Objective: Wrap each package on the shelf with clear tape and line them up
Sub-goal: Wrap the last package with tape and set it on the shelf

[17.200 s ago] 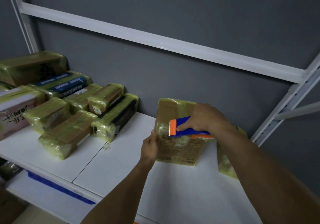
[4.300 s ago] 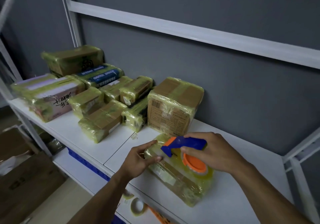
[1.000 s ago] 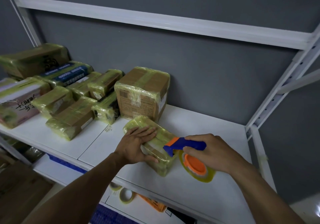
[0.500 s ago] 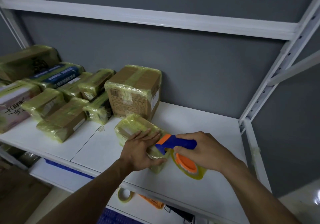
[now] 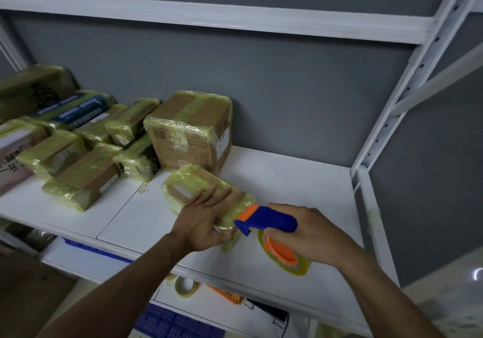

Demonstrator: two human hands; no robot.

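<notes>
A small flat package (image 5: 190, 186) wrapped in yellowish clear tape lies on the white shelf (image 5: 287, 181), near its front edge. My left hand (image 5: 203, 220) lies on the package's near end, fingers spread over its top and thumb round the near edge. My right hand (image 5: 305, 230) grips the blue and orange tape dispenser (image 5: 266, 221), whose roll (image 5: 285, 255) hangs just right of the package. The dispenser's orange nose touches the package's right corner. A taller wrapped carton (image 5: 190, 131) stands behind it.
Several more tape-wrapped packages (image 5: 78, 139) crowd the shelf's left half. The grey back wall and a white upright post (image 5: 407, 89) bound the shelf at the back and right. A spare tape roll (image 5: 185, 286) lies on the lower shelf.
The small package has slid a little toward the back left under my left hand. The dispenser stays at its right corner. The view has shifted slightly.
</notes>
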